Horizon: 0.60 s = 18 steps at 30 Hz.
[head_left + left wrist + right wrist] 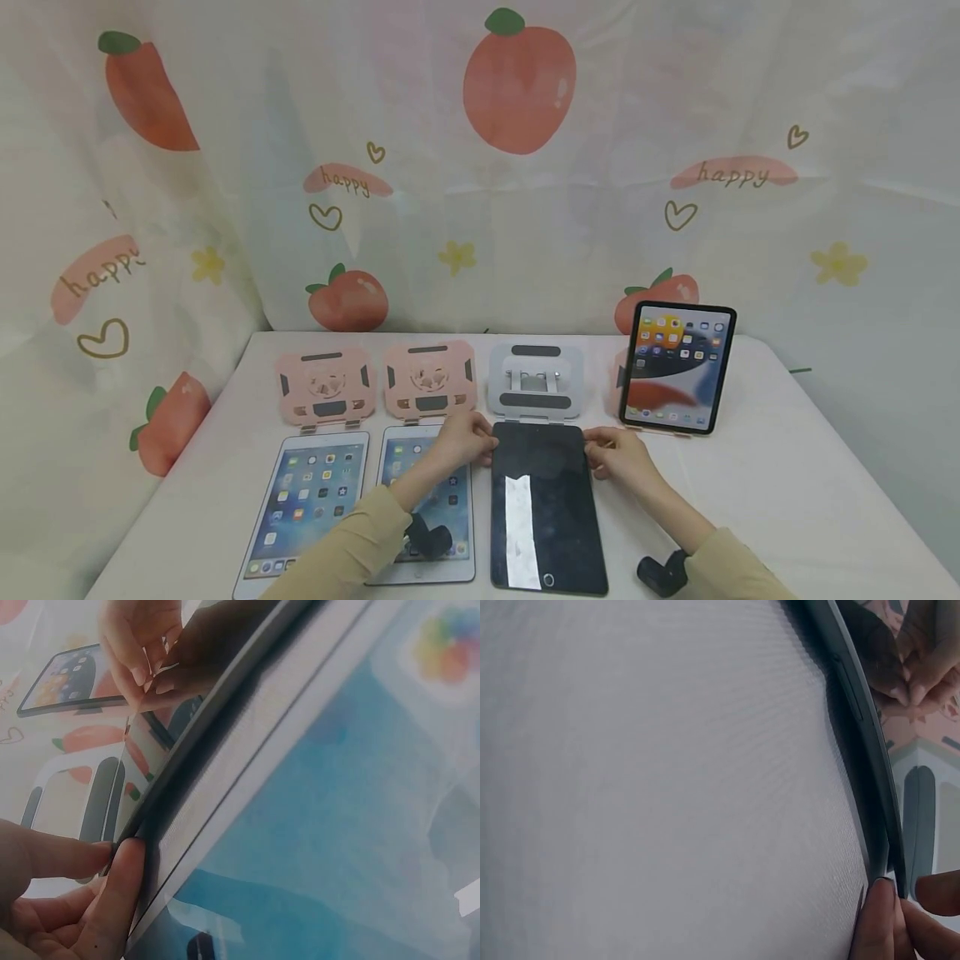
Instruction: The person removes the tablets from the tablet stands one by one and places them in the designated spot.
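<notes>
A black tablet (pixel 562 500) with a dark screen and a white reflected strip lies at the front middle. My left hand (pixel 462 442) pinches its far left corner; in the left wrist view, thumb and fingers of the left hand (pixel 67 889) meet at the tablet edge (pixel 176 761). At the far right corner my right hand (pixel 624 460) grips it, with fingertips (pixel 881 907) low on the edge in the right wrist view. Just behind the tablet stands a light blue tablet stand (pixel 536 379). Both corners look slightly raised off the cloth.
Two white tablets (pixel 307 500) (pixel 390 575) with lit screens lie to the left, the second under my left forearm. Behind them stand two pink stands (pixel 303 367) (pixel 408 367). At the right, a lit tablet (pixel 675 367) leans upright on another pink stand (pixel 613 392). A patterned curtain (pixel 420 100) hangs behind.
</notes>
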Tool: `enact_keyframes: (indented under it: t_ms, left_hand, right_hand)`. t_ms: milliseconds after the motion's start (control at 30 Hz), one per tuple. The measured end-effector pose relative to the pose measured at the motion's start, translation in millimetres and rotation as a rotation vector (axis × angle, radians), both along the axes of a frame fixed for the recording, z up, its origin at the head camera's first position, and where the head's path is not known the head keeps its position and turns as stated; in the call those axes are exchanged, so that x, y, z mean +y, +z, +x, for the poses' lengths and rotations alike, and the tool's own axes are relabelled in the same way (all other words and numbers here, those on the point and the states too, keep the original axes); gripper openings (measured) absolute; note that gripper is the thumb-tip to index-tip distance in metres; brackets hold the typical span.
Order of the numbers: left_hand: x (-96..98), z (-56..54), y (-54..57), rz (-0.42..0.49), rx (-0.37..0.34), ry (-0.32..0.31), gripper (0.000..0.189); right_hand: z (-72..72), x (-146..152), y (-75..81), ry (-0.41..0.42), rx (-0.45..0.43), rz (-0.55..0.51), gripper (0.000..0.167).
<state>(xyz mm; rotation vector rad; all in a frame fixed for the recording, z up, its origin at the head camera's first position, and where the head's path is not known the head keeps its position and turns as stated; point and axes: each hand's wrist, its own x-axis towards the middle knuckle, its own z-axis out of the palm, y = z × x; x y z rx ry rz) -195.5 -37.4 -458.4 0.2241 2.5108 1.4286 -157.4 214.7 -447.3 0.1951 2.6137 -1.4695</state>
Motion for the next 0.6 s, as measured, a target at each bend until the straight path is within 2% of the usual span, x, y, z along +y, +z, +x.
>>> enact_keyframes:
  t_ms: [200, 300, 600]
  left_hand:
    - [2.1, -0.8, 2.3, -0.016, 0.005, 0.018, 0.012]
    - [2.8, -1.0, 2.7, -0.048, 0.038, 0.018, 0.012]
    - [4.5, -0.6, -0.3, -0.098, 0.101, -0.017, 0.013]
  right_hand:
    - [-0.1, -0.6, 1.0, 0.007, -0.033, 0.004, 0.033]
    - [0.4, -1.4, 2.2, 0.011, -0.045, 0.016, 0.034]
    - [2.3, 0.0, 3.4, 0.015, -0.069, 0.008, 0.036]
